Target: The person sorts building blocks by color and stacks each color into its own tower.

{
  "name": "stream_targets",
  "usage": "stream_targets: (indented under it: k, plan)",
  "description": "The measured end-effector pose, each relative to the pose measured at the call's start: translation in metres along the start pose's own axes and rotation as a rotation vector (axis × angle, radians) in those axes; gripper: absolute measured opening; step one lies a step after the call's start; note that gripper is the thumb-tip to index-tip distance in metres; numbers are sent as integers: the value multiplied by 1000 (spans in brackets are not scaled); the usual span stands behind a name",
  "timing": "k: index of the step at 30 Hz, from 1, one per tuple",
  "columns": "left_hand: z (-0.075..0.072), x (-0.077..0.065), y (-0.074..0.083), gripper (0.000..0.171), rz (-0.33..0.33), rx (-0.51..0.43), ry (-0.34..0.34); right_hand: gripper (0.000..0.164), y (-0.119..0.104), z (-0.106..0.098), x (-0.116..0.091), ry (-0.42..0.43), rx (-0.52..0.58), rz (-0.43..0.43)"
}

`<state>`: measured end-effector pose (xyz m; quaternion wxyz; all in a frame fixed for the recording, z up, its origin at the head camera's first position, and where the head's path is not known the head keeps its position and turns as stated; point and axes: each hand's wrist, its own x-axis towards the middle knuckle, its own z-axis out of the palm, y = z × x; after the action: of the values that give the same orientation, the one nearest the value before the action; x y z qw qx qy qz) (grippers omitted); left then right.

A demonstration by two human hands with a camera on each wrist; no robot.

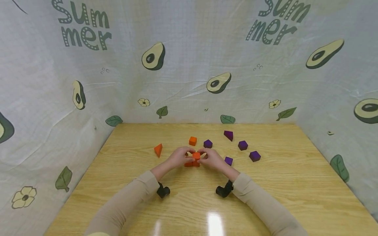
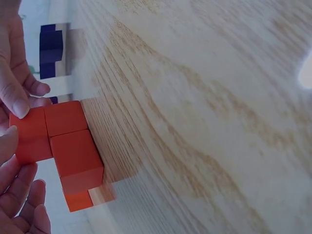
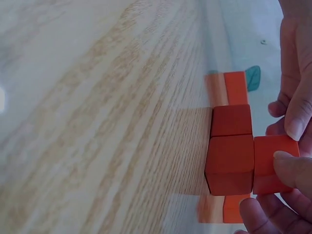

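An orange-red cube [image 1: 196, 155] sits on top of a lower orange-red cube [image 1: 196, 163]. Beside that lower one, on its left, stands another orange-red cube [image 1: 188, 164] on the table. My left hand [image 1: 180, 156] pinches the top cube from the left, its thumb on the near face and the fingers behind. From the right my right hand [image 1: 212, 158] holds the same cube between thumb and fingers. In the right wrist view, the top cube [image 3: 273, 161] rests flush against the lower cube [image 3: 229, 165]. Some fingertips are hidden behind the blocks.
Behind the hands lies an orange block [image 1: 193, 141], and an orange pyramid-like piece [image 1: 158, 150] is at left. Purple blocks are spread to the right, among them a cube [image 1: 228, 160] near my right wrist and a dark wedge [image 1: 228, 135]. A printed curtain [image 1: 189, 65] borders the wooden table [image 1: 189, 203].
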<state>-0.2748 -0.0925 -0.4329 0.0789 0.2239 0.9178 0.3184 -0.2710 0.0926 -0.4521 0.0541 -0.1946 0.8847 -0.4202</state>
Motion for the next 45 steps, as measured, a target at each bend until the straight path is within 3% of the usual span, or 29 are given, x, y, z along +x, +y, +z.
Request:
stream_targets:
  k: [16, 26, 38, 45]
  plan:
    - [-4, 3, -11, 44, -54, -9, -11, 30, 2, -4, 5, -43, -15, 0]
    - [7, 3, -15, 42, 3, 201, 0, 27, -1, -2, 6, -47, -49, 32]
    - [8, 7, -13, 40, -63, 157, -42, 27, -2, -1, 5, -46, -60, 18]
    - [8, 8, -13, 39, -67, 148, -46, 28, -2, -2, 6, -50, -52, 30]
